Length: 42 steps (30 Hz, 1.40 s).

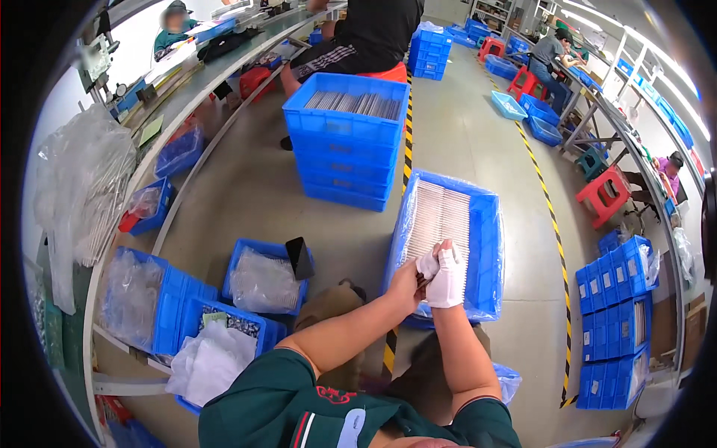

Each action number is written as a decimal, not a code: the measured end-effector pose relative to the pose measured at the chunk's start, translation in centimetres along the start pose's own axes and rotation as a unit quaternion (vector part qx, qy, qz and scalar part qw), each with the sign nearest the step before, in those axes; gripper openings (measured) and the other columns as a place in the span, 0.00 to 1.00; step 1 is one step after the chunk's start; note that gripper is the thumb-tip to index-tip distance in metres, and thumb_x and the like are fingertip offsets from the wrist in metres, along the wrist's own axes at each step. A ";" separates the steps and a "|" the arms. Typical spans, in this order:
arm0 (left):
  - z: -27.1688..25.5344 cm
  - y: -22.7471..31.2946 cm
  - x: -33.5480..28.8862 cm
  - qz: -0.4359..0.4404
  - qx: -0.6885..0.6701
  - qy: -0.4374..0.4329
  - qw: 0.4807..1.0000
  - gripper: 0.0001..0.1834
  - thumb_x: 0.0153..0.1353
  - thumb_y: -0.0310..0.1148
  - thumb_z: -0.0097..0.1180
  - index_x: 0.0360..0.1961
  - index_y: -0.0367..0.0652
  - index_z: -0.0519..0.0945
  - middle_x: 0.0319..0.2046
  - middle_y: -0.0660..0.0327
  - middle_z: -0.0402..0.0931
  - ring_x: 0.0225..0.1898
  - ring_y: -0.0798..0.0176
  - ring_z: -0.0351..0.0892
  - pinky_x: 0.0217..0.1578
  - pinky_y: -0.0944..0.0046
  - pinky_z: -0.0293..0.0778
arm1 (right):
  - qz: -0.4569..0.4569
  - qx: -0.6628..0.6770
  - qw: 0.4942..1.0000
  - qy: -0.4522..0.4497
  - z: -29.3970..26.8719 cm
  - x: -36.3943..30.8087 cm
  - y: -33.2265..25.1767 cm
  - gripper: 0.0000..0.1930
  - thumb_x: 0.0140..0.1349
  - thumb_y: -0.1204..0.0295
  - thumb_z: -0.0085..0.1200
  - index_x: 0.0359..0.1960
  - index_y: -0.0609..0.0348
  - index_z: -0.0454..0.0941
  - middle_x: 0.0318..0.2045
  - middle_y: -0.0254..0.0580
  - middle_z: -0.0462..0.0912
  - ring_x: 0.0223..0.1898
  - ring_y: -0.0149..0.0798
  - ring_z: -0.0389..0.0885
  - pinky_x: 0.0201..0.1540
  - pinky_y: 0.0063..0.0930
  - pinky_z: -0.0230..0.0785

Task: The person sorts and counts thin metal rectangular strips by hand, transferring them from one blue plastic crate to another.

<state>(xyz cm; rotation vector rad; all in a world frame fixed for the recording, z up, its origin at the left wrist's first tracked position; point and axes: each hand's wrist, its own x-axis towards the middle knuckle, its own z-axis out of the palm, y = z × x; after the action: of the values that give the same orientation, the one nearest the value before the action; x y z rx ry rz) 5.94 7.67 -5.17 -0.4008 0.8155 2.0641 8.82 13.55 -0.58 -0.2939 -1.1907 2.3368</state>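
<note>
My two hands meet above a blue bin (489,246) lined with clear plastic. In the bin stand long rows of thin, pale flat pieces (441,213), packed on edge. My left hand (407,285) is closed, its fingers bent against my right hand; white cloth (428,266) shows at its fingers. A white glove covers most of my right hand (447,278), with a bare fingertip showing at the top. Its fingers are pressed together. Something small and dark shows between the hands, too hidden to name.
Ahead stands a stack of blue crates (343,142) filled with thin pieces, beside a seated person. At left are blue bins with plastic bags (265,280), a dark phone (299,258) and white cloth (213,358). More blue crates (612,321) stand right, past striped floor tape (549,209).
</note>
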 end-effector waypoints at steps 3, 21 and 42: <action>-4.2 1.2 1.8 -0.037 -0.031 -0.299 0.953 0.11 0.63 0.38 0.38 0.33 0.46 0.72 0.23 0.63 0.73 0.22 0.66 0.72 0.22 0.68 0.69 | -0.004 -0.135 0.991 0.012 1.0 -1.0 -0.8 0.17 0.64 0.59 0.41 0.22 0.57 0.66 0.15 0.35 0.68 0.16 0.28 0.62 0.24 0.22 0.60; -0.8 6.7 -1.3 0.390 0.541 -0.006 0.745 0.09 0.62 0.34 0.44 0.31 0.38 0.68 0.19 0.59 0.69 0.22 0.65 0.70 0.25 0.63 0.66 | 0.391 -0.012 0.906 -0.160 -2.8 -2.4 0.9 0.10 0.60 0.66 0.49 0.32 0.60 0.70 0.17 0.34 0.67 0.12 0.24 0.59 0.12 0.16 0.45; -0.7 6.4 -3.3 0.057 0.172 -0.211 0.960 0.08 0.61 0.34 0.48 0.28 0.43 0.70 0.18 0.65 0.68 0.16 0.73 0.61 0.18 0.72 0.58 | -0.099 -0.512 0.853 0.037 -1.9 -1.9 -2.4 0.07 0.55 0.71 0.54 0.32 0.62 0.73 0.19 0.42 0.74 0.20 0.34 0.71 0.26 0.26 0.64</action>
<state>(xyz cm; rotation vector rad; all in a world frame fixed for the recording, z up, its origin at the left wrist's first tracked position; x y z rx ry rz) 2.63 2.54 -1.36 0.2777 0.9215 1.9580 12.01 15.03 0.16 -0.5639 -2.2042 1.2984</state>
